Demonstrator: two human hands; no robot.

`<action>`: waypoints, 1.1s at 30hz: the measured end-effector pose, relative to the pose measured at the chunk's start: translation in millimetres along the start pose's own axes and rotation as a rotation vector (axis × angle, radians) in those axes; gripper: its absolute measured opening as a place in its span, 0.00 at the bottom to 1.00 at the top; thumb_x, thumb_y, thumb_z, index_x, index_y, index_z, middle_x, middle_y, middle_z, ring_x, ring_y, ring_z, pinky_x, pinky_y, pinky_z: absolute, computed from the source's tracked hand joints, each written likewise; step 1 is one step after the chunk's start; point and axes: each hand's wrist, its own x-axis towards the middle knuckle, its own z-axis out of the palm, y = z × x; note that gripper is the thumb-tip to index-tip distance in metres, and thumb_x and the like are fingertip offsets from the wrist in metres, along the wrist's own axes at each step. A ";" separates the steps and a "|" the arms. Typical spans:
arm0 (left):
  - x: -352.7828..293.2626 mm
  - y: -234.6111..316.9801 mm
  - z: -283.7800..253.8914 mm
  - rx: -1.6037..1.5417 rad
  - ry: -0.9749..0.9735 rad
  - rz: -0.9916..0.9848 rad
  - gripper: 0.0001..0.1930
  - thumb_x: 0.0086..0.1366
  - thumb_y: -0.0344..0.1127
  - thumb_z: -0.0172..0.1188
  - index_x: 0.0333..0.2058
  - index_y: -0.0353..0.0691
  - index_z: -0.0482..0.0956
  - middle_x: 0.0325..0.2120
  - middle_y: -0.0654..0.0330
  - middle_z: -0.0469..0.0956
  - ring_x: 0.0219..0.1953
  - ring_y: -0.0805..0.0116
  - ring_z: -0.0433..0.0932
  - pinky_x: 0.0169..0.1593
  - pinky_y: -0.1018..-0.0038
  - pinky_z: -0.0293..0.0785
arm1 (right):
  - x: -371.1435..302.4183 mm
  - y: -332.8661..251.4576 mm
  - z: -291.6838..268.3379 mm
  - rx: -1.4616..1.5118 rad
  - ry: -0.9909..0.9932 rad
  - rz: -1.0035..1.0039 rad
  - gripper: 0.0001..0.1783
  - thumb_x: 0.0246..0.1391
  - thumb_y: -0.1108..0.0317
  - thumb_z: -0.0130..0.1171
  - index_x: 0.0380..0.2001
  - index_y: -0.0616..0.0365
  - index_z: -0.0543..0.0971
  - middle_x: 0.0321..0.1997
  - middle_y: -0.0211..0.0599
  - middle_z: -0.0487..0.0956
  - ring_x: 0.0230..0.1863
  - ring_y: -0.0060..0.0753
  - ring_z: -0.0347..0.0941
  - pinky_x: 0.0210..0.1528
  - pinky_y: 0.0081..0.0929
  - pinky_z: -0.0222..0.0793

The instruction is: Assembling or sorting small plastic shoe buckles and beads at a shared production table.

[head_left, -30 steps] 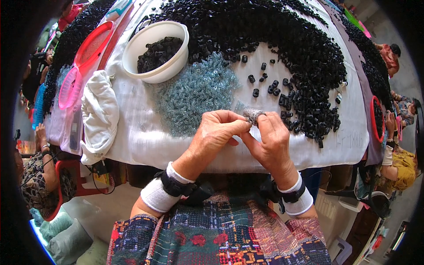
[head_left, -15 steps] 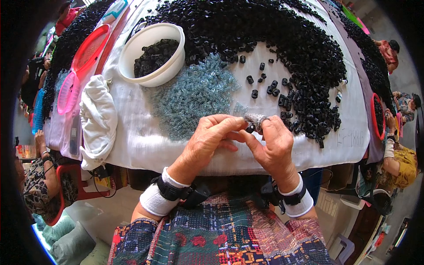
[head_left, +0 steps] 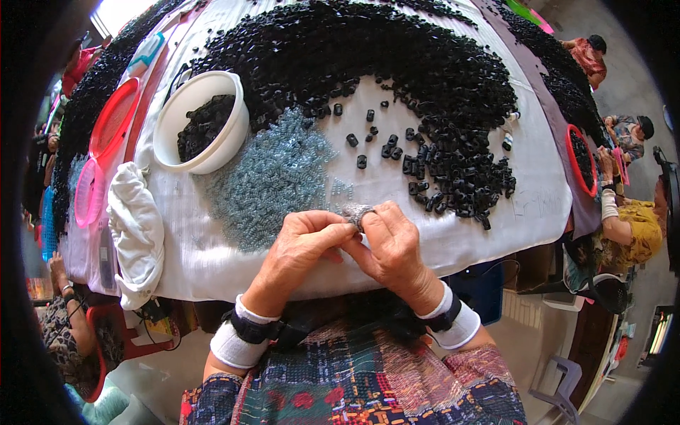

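Observation:
My left hand (head_left: 301,239) and my right hand (head_left: 394,245) meet over the near part of the white cloth, fingertips pinched together. Grey wrapping (head_left: 356,214) covers a fingertip of my right hand. Whatever lies between the fingertips is hidden now; a small black plastic piece showed there half a second ago. Just beyond my left hand spreads a pile of small clear bluish coil springs (head_left: 273,184), with a few strays by my fingertips. Small black barrel-shaped plastic pieces (head_left: 453,166) lie beyond my right hand, part of a large black heap (head_left: 340,49).
A white bowl (head_left: 236,120) holding black pieces stands at the left. Beside it are a bundled white cloth (head_left: 134,234), a red basket (head_left: 115,117) and a pink basket (head_left: 89,193). Other people sit around neighbouring tables. At the right, another red-rimmed container (head_left: 582,161) holds black pieces.
The view has shifted, so the tabletop sits further left and lower. My fingertips have closed together, and the black piece between them no longer shows.

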 end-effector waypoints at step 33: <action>25.8 93.7 -98.5 -0.612 0.282 0.428 0.16 0.68 0.36 0.48 0.49 0.30 0.68 0.46 0.46 0.75 0.43 0.58 0.80 0.38 0.69 0.82 | 44.9 55.1 -33.6 -0.082 -0.188 0.316 0.15 0.46 0.78 0.56 0.40 0.68 0.73 0.37 0.50 0.76 0.40 0.50 0.72 0.43 0.37 0.70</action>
